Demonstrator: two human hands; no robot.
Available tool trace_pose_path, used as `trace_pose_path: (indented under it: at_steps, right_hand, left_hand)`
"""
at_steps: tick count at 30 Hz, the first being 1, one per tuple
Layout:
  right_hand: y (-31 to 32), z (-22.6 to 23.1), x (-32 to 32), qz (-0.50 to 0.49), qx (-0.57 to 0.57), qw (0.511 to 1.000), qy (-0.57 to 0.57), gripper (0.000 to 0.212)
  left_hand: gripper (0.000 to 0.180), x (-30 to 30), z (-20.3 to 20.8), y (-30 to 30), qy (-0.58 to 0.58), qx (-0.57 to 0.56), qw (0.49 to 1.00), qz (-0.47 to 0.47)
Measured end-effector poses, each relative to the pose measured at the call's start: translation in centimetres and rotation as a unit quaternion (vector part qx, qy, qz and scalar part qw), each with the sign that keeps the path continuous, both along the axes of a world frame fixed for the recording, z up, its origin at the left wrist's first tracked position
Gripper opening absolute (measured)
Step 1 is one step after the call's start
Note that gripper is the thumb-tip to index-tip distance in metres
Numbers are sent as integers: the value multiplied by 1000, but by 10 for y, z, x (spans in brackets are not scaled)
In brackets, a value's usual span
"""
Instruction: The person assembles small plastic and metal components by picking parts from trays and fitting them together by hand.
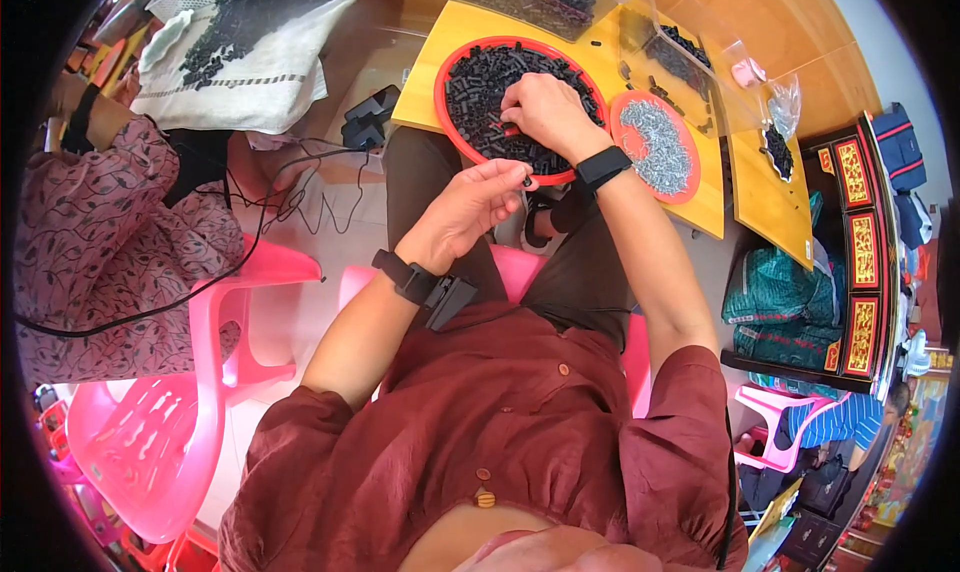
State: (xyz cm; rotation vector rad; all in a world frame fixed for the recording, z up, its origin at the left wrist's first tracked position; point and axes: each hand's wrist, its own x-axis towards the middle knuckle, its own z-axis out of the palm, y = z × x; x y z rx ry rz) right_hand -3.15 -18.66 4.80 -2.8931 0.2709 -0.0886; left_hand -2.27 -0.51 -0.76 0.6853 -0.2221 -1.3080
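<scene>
A red round basin (440,100) full of small black tubular pieces (480,82) stands on the yellow table in front of me. Over its right half, my right hand (548,117) has its fingers curled down at the pieces; what they grip, if anything, is hidden. My left hand (472,210) is at the basin's near rim, thumb and forefinger pinched on a small black piece (527,182). Right of the basin, an orange-red plate (684,187) holds many small silvery metal parts (655,144), close to my right wrist.
Clear plastic bins with black pieces stand at the table's (708,207) far side. A black box (370,117) with cables sits left of the table. Further left, another person in patterned clothing (120,232) sits by a cloth (235,97) heaped with black pieces. A pink chair (205,402) stands near my left.
</scene>
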Motion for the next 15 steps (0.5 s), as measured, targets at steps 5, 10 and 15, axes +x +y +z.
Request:
trace_pose_path:
  at_steps: [5, 10, 15]
  right_hand:
    - [5, -8, 1, -19, -60, 998, 4, 14]
    - [11, 12, -30, -50, 144, 975, -161, 14]
    - [61, 26, -82, -140, 437, 856, -238, 8]
  left_hand:
    - [16, -1, 2, 2, 10, -11, 1000, 6]
    - [16, 2, 4, 1, 13, -80, 992, 97]
    - [13, 7, 5, 0, 8, -78, 984, 161]
